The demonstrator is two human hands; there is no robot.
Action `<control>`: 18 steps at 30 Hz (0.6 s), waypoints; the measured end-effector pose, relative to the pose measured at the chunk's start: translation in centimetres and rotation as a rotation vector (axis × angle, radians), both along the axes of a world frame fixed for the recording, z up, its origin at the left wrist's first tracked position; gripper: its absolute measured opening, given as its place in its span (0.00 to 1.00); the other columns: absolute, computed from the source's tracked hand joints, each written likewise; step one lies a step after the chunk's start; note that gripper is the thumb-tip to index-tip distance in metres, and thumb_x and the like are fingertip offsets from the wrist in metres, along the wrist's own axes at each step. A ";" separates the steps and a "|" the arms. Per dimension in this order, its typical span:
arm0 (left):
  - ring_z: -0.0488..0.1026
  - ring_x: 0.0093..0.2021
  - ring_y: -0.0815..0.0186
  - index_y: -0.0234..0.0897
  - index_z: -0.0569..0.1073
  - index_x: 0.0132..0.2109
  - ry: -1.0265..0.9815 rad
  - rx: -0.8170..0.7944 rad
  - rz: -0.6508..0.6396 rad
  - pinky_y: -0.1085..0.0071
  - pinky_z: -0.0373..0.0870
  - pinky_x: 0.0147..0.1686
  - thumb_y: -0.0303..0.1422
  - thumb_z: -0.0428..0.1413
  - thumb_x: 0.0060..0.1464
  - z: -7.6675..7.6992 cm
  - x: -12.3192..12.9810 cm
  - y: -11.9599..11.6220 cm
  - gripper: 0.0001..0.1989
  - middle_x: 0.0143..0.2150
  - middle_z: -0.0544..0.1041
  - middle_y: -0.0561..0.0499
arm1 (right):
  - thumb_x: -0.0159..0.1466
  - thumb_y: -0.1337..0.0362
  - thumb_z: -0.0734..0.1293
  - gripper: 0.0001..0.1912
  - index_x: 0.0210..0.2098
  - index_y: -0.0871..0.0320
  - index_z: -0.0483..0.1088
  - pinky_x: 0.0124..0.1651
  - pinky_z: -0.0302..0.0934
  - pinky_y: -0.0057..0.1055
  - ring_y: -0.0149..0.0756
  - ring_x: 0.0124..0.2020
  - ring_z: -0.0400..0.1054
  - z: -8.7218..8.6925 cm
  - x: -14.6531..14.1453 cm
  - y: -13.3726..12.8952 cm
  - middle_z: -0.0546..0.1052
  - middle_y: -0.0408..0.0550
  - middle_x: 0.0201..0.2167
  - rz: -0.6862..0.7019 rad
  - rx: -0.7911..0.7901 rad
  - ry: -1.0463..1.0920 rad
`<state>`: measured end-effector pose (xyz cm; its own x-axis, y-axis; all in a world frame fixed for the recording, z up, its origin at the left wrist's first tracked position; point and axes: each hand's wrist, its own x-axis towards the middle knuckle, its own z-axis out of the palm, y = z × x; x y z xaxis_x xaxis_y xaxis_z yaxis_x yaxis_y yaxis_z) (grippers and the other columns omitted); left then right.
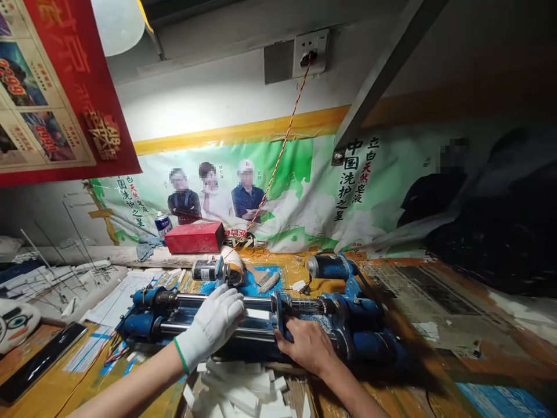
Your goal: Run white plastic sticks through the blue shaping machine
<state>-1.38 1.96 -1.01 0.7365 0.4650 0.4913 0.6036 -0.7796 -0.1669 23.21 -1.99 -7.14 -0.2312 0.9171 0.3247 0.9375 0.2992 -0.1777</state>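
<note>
A blue machine with two steel rods [206, 300] lies across the bench in the head view. My left hand [213, 325], in a white glove with a green cuff, rests over its rods, fingers together near the left end of a white strip [257, 314]. What its fingertips touch is hidden. My right hand [304, 342], bare, has its curled fingers and thumb at the blue upright plate [277, 310] in the middle of the machine. Below the machine, several white blocks [243, 395] lie in a loose pile.
A red box [194, 237] and a spray can [163, 224] stand behind the machine. A black phone [41, 360] lies at the left. A twisted cord [285, 142] runs from the wall socket [310, 53] down to a small motor [206, 270]. Thin rods stand upright at the left.
</note>
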 end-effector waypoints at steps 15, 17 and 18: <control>0.68 0.50 0.61 0.42 0.65 0.51 0.083 0.129 0.057 0.49 0.51 0.59 0.29 0.48 0.56 -0.4 -2.2 2.3 0.15 0.46 0.73 0.49 | 0.62 0.55 0.58 0.13 0.38 0.54 0.69 0.33 0.51 0.27 0.34 0.31 0.69 0.5 -3.3 0.0 0.75 0.44 0.31 -0.030 -0.021 0.075; 0.65 0.55 0.59 0.42 0.64 0.53 -0.003 0.197 0.134 0.50 0.54 0.58 0.32 0.50 0.54 -0.9 -6.0 2.2 0.18 0.52 0.70 0.47 | 0.63 0.56 0.57 0.13 0.37 0.54 0.69 0.32 0.50 0.28 0.34 0.31 0.69 0.3 -3.6 0.1 0.75 0.44 0.31 -0.028 -0.003 0.073; 0.66 0.53 0.58 0.41 0.64 0.52 -0.070 0.235 0.217 0.52 0.58 0.56 0.34 0.51 0.54 -1.3 -8.5 2.1 0.18 0.51 0.71 0.46 | 0.63 0.56 0.57 0.13 0.37 0.54 0.69 0.32 0.50 0.28 0.34 0.31 0.68 0.2 -3.7 0.1 0.74 0.44 0.30 -0.029 0.008 0.071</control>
